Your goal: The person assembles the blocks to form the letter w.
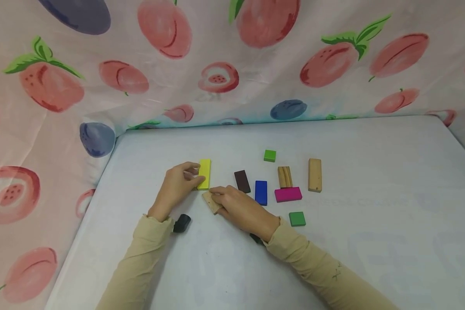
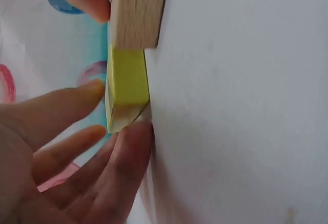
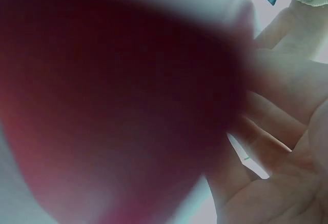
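My left hand (image 1: 176, 187) holds the long yellow block (image 1: 204, 173) from its left side, thumb near the lower end and fingertips near the upper. In the left wrist view, its thumb and fingers lie round one end of the yellow block (image 2: 130, 75). My right hand (image 1: 246, 211) pinches a plain wooden block (image 1: 209, 202) just below it, tilted. The wooden block (image 2: 139, 14) overlaps the far part of the yellow one in the left wrist view. A blurred dark red shape (image 3: 123, 101) fills most of the right wrist view.
Right of the hands lie a dark brown block (image 1: 242, 181), a blue block (image 1: 261, 192), a magenta block (image 1: 288, 194), a grooved wooden piece (image 1: 284, 177), a long wooden block (image 1: 315, 175) and two green blocks (image 1: 269, 156). A fruit-print cloth (image 1: 255, 86) hangs behind the white table (image 1: 391, 172).
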The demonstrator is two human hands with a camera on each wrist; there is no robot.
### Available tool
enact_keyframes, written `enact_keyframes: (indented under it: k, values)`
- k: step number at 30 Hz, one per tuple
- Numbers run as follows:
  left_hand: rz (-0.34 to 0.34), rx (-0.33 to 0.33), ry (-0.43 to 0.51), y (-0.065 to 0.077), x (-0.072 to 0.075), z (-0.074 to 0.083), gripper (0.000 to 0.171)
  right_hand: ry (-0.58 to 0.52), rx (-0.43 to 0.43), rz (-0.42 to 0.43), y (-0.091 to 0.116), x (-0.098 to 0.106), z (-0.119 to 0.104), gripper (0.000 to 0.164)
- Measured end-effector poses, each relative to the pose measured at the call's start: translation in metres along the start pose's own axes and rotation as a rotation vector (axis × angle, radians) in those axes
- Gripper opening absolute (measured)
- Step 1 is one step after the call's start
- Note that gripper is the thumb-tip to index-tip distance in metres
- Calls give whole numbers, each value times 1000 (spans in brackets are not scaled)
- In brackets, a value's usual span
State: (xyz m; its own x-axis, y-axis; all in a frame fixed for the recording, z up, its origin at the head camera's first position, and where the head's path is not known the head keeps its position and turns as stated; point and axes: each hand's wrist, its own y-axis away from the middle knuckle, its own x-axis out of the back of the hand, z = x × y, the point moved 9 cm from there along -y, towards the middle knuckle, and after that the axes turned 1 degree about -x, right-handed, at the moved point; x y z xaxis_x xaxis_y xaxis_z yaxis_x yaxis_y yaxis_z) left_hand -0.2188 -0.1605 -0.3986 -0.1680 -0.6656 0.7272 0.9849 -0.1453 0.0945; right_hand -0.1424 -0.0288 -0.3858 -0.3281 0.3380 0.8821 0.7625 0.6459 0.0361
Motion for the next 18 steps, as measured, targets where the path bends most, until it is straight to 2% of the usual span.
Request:
enact_keyframes:
  k: [9, 18]
  values:
    - [-1, -104, 27, -7, 2, 5, 49, 43, 13, -11, 1, 0, -1, 45]
    - [-51, -143, 22, -10, -5, 6, 41, 55, 48, -3, 2, 0, -3, 41]
